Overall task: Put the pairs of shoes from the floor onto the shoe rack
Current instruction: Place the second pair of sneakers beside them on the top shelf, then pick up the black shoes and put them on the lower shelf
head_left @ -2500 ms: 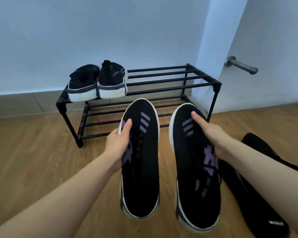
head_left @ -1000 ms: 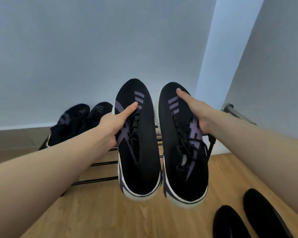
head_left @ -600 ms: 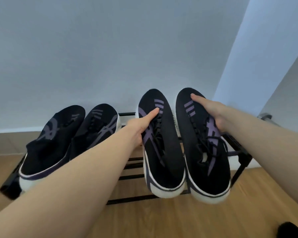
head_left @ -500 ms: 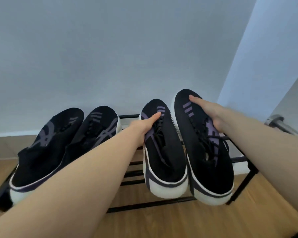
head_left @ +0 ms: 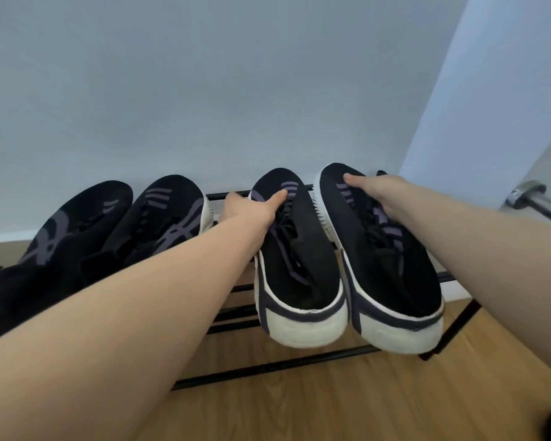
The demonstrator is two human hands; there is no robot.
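Your two bare forearms enter from the lower corners of the frame and cross the wooden floor (head_left: 347, 405), which fills the bottom edge; a dark, blurred shape sits at the lower right corner and cannot be identified.

Centre frame: your left hand (head_left: 252, 211) grips the left sneaker (head_left: 296, 265) of the pair, thumb laid along its upper near the toe and the other fingers hidden down its outer side. Your right hand (head_left: 379, 194) grips the right sneaker (head_left: 385, 262), thumb pressed on the toe, remaining fingers wrapped over the far side. Both shoes are black knit with thick white soles and dark laces, heels toward you, toes toward the wall. They lie side by side, nearly touching, on the right half of the top tier of the black shoe rack (head_left: 268, 366). The right sneaker's toe sits slightly higher than its neighbour's.

Markings: three short purple bars cross each toe, and purple stripes run along the uppers. No lettering or brand name can be read.

Left of frame: a second pair (head_left: 115, 230) of matching black-and-purple shoes lies on the same tier, toes to the wall, partly covered by your left forearm.

Behind all: a pale wall (head_left: 220, 84) fills the upper frame. At the right edge, a metal door handle (head_left: 535, 200) projects from a lighter panel.
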